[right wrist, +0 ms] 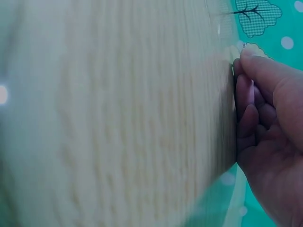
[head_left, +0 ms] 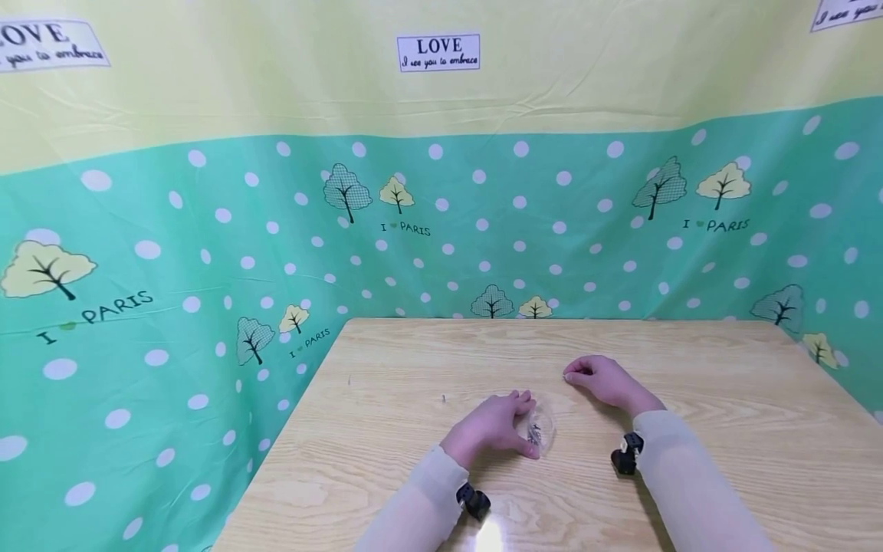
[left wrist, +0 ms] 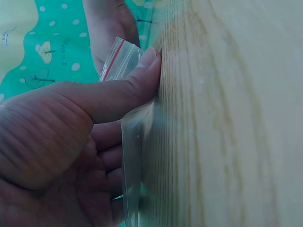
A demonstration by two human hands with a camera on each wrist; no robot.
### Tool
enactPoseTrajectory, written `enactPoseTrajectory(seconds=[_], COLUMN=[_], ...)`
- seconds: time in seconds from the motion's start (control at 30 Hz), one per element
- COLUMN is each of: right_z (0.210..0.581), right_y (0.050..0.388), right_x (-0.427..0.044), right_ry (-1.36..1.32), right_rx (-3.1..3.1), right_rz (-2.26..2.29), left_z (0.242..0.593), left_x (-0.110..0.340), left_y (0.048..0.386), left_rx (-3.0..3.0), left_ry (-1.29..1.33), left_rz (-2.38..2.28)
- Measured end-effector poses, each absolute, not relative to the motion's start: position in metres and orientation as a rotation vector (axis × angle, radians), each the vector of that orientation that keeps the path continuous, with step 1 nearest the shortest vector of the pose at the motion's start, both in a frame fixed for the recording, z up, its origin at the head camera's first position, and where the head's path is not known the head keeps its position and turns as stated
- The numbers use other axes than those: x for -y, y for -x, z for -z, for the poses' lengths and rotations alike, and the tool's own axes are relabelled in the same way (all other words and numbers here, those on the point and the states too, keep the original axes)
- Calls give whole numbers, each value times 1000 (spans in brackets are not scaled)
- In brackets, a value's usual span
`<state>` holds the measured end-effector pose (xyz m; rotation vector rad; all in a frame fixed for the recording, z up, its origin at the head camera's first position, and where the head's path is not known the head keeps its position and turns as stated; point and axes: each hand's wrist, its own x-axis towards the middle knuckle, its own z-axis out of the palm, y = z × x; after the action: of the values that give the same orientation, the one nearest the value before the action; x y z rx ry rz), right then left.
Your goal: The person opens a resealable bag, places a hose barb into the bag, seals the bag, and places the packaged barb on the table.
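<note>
My left hand (head_left: 491, 426) holds a clear zip-lock bag (head_left: 545, 428) on the wooden table, thumb at its near side and fingers at its far side. Small dark metal pieces (head_left: 534, 435) show inside the bag, too small to name. In the left wrist view the bag's red-striped seal (left wrist: 113, 60) sticks up beyond the thumb. To the right and farther back, my right hand (head_left: 607, 381) rests low over the table, thumb and forefinger pinched together. A tiny metal piece (right wrist: 245, 45) peeks out at those fingertips; its kind is unclear.
Left of the bag a tiny grey piece (head_left: 444, 398) stands on the table (head_left: 724, 376), with another thin one (head_left: 349, 380) farther left. A green and yellow printed curtain (head_left: 414, 268) hangs behind the table and along its left side.
</note>
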<state>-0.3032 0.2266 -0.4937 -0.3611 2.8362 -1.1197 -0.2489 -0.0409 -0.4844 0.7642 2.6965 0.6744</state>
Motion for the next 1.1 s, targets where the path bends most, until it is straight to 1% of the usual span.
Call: enactPoseTrajectory(seconds=[0.27, 0.67, 0.87, 1.1], right_z=[496, 498, 497, 494], right_y=[300, 276, 270, 269], right_x=[-225, -224, -229, -230], right_ry=[356, 386, 362, 450], right_rx=[-2831, -2841, -2835, -2740], right_rz=[1132, 1192, 1197, 1230], left_z=[485, 484, 483, 482], left_x=[42, 39, 37, 40], left_y=[250, 247, 246, 246], left_rx=[-2711, -2707, -2707, -2719], left_ry=[-783, -765, -752, -736], left_rz=[-650, -641, -630, -619])
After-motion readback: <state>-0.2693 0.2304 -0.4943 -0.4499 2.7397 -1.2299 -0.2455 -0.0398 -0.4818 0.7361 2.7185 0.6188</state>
